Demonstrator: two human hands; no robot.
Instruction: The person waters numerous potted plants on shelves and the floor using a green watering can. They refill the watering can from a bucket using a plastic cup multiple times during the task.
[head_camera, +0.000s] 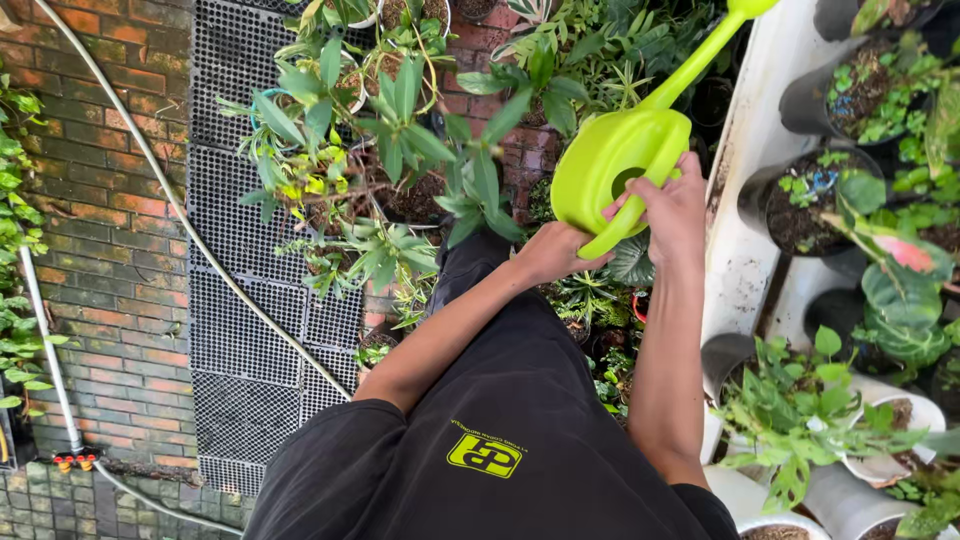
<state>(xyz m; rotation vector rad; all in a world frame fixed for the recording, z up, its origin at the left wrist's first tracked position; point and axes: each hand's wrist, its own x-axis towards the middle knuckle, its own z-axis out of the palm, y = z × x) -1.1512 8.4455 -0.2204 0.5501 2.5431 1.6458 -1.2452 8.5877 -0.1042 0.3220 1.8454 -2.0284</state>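
While gripped (both hands): glossy lime watering can (618, 160)

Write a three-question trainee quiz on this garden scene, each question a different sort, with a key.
1. True or false: both hands are on the green watering can.
2. Which way does the spout point? A. toward the brick floor; B. up and away toward the plants; C. at the person's shirt.
3. Fill in: the hose lies across black plastic ____ panels.

Key: 1. True: the left hand supports the can from below, and the right hand grips its handle. 2. B. 3. grid.
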